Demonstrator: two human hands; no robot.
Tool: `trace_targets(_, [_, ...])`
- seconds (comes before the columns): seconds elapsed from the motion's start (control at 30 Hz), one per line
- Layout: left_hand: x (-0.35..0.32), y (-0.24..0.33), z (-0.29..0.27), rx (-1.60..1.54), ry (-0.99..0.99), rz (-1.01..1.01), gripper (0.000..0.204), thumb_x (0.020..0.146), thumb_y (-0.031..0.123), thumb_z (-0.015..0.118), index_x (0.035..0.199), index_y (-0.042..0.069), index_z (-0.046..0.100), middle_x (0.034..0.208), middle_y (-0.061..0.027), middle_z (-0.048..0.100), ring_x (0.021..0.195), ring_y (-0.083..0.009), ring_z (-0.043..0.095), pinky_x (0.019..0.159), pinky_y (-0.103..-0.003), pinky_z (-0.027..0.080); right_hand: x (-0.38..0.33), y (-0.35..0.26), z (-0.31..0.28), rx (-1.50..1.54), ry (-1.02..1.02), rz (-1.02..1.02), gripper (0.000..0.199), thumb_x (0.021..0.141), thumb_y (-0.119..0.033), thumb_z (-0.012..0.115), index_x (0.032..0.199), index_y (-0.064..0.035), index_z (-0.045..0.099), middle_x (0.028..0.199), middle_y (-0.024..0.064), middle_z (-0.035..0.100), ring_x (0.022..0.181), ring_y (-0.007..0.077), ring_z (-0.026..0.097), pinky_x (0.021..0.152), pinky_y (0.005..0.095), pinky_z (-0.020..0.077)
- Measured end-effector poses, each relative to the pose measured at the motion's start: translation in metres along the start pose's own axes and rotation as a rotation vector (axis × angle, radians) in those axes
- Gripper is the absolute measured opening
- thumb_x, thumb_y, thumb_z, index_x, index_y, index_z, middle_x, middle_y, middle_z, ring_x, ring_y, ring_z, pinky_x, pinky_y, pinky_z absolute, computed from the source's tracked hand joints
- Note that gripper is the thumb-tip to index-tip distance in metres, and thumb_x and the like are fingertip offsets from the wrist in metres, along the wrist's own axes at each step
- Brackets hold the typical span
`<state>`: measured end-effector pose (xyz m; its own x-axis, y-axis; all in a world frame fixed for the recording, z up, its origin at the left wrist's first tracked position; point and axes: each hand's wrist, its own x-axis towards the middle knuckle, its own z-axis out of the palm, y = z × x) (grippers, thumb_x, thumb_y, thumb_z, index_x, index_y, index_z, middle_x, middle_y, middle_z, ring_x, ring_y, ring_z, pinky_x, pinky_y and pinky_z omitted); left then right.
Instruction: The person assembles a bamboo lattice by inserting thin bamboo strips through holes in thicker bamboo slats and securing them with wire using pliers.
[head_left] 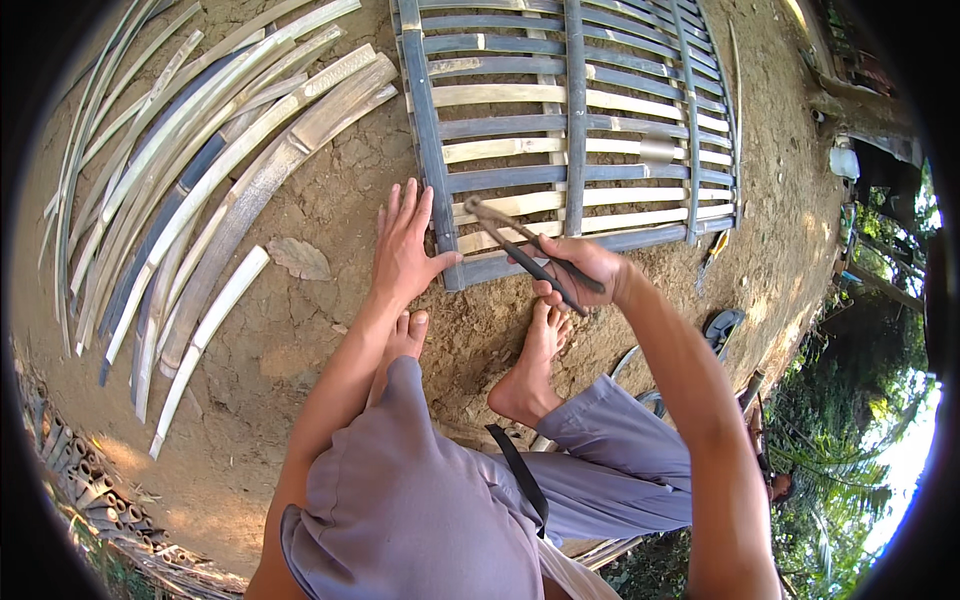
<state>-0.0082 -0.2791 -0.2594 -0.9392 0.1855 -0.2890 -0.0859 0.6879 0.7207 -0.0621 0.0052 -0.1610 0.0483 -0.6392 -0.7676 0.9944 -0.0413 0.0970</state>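
Observation:
A flat bamboo lattice panel (573, 110), made of pale and dark slats across thicker dark rails, lies on the ground ahead of me. Spread at its near left corner, my left hand (405, 240) has its thumb against the end of the dark edge rail (425, 120) and holds nothing. In my right hand (580, 268) is a pair of pincers (525, 245) with dark handles. Their rusty jaws point up and left, over the lower slats near that corner. Whether the jaws touch a slat I cannot tell.
Loose split bamboo strips (220, 190) lie in a pile at the left, near a dry leaf (299, 258). A tool with a yellow part (716, 245) rests by the panel's right corner. Farther right is a dark sandal (722, 325). My bare feet (530, 375) are on the dirt below the panel.

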Motion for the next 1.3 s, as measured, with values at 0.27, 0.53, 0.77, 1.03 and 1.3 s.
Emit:
trace_targets(0.27, [0.006, -0.005, -0.009, -0.018, -0.098, 0.062, 0.114, 0.067, 0.030, 0.091, 0.158, 0.006, 0.027, 0.162, -0.0171, 0.030, 0.153, -0.0386, 0.019, 0.124, -0.052, 0.020, 0.039, 0.112, 0.056, -0.991, 1.004, -0.455, 0.044, 0.106, -0.039, 0.047, 0.131, -0.0030, 0.052, 0.073, 0.0084, 0.069, 0.066, 0.0205, 0.070, 0.059, 0.0380, 0.0558])
trace_targets(0.53, [0.012, -0.003, -0.012, -1.076, -0.296, -0.165, 0.057, 0.106, 0.031, 0.051, 0.155, 0.004, 0.037, 0.155, -0.0173, 0.043, 0.140, -0.0244, 0.045, 0.114, -0.035, 0.038, 0.044, 0.152, 0.068, -0.866, 0.997, -0.886, 0.047, 0.101, -0.040, 0.053, 0.132, -0.0050, 0.056, 0.104, 0.0281, 0.068, 0.103, 0.0470, 0.064, 0.090, 0.0534, 0.0499])
trace_targets(0.77, [0.022, 0.063, -0.031, -1.539, -0.620, -0.401, 0.034, 0.107, 0.041, 0.049, 0.114, 0.011, 0.061, 0.100, -0.0038, 0.067, 0.087, -0.0164, 0.066, 0.080, -0.034, 0.057, 0.025, 0.176, 0.090, -0.909, 0.828, -1.017, 0.047, 0.085, -0.018, 0.067, 0.129, -0.0065, 0.055, 0.106, 0.0247, 0.067, 0.100, 0.0442, 0.064, 0.086, 0.0515, 0.0486])
trace_targets(1.03, [0.025, 0.073, 0.001, -1.348, -0.572, -0.683, 0.031, 0.099, 0.045, 0.062, 0.083, 0.019, 0.060, 0.074, 0.0043, 0.061, 0.065, -0.0098, 0.058, 0.058, -0.026, 0.051, 0.019, 0.210, 0.078, -0.339, 0.293, -0.786, 0.036, 0.086, -0.015, 0.067, 0.119, -0.0162, 0.053, 0.103, 0.0048, 0.061, 0.086, 0.0181, 0.063, 0.058, 0.0401, 0.0463])
trace_targets(1.3, [0.094, 0.034, -0.043, -1.328, -0.635, -0.606, 0.019, 0.100, 0.020, 0.056, 0.109, 0.007, 0.065, 0.094, -0.0053, 0.067, 0.080, -0.0142, 0.063, 0.071, -0.033, 0.055, -0.056, 0.256, 0.117, -0.411, 0.494, -1.286, 0.018, 0.095, -0.021, 0.064, 0.105, -0.0088, 0.054, 0.090, 0.0011, 0.056, 0.087, 0.0131, 0.051, 0.079, 0.0323, 0.0449])
